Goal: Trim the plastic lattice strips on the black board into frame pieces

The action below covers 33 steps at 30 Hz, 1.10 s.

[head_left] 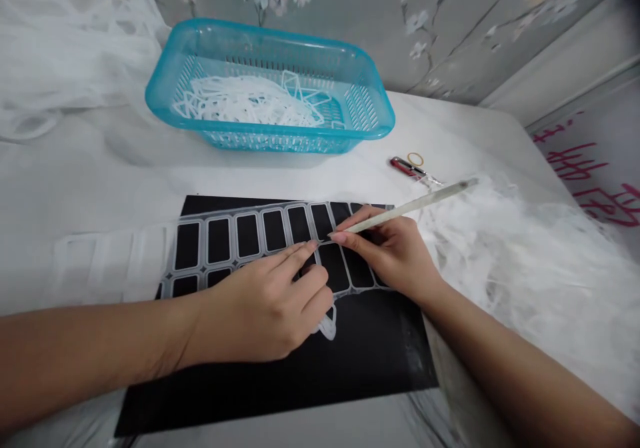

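A translucent white sheet of joined rectangular frames (204,241) lies across a black mat (370,355). My left hand (275,308) presses on it, forefinger stretched towards the middle seam and the other fingers curled. In a pinch of thumb and fingers, my right hand (395,248) holds a slim, pale pen-like tool (425,201), slanted up to the right. Its thin dark tip meets the seam beside my left fingertips. A small white loop (329,326) sticks out below my left hand's curled fingers; whether they grip it is hidden.
Behind the mat stands a blue plastic basket (270,131) with thin white frame scraps (245,98) inside. A red utility knife (406,167) and a rubber band (415,159) lie to its right. White translucent material is heaped at right (540,275) and back left (65,48).
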Tool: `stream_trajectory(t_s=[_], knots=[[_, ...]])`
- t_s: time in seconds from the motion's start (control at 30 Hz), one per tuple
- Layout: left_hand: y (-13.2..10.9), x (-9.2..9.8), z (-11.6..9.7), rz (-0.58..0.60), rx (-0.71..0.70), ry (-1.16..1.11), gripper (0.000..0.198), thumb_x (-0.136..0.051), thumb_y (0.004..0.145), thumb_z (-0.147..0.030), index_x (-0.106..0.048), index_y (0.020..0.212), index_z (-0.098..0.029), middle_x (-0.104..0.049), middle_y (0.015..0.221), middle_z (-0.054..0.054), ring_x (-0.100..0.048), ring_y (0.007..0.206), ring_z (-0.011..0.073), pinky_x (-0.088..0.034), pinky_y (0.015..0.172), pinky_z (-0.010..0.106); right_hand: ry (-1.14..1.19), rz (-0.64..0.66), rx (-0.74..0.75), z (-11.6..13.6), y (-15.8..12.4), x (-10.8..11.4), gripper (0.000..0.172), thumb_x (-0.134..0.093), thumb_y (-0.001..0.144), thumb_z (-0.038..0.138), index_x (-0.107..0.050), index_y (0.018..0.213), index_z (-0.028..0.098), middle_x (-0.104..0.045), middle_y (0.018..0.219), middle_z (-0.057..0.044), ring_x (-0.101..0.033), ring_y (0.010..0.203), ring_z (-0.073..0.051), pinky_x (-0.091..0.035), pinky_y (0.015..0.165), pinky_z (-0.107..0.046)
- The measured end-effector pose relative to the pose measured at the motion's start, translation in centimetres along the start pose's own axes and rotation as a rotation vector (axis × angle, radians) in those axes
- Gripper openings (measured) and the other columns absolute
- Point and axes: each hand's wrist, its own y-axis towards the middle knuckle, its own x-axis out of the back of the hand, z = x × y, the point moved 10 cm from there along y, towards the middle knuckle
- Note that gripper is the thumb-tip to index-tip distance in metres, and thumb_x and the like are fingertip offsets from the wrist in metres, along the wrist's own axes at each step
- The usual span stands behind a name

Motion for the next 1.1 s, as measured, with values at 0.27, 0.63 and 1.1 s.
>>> stream_trajectory(t_s=[0.27,0.63,1.1], knots=[[0.0,0.1,0.0,-0.033,-0.004,-0.033,0.017,-0.045,0.084,-0.006,-0.06,0.08,-0.013,-0.061,0.079,0.009,-0.067,0.091,0.0253,-0.057,0.095,0.042,-0.036,0.024,0.044,0.8,-0.3,-0.4,0.005,-0.071,0.085,0.025,-0.072,0.083,0.02,-0.074,0.08,-0.001,-0.068,0.07,-0.015,-0.052,0.062,-0.028],[0.0,-0.2,-0.2,-0.041,-0.021,-0.02,0.013,-0.047,0.084,-0.007,-0.059,0.082,-0.012,-0.062,0.082,0.01,-0.066,0.099,0.028,-0.055,0.099,0.042,-0.165,0.023,0.164,1.3,-0.5,0.2,0.003,-0.071,0.086,0.025,-0.07,0.085,0.022,-0.073,0.083,-0.003,-0.067,0.085,-0.019,-0.054,0.076,-0.035],[0.3,-0.8,1.3,-0.029,0.139,-0.188,0.018,-0.041,0.083,-0.009,-0.059,0.083,-0.013,-0.062,0.085,0.011,-0.066,0.097,0.0239,-0.057,0.089,0.033,-0.553,0.089,0.579,4.0,-1.0,-1.3,0.013,-0.059,0.093,0.019,-0.068,0.093,0.027,-0.076,0.095,-0.001,-0.059,0.115,-0.025,-0.043,0.102,-0.05]])
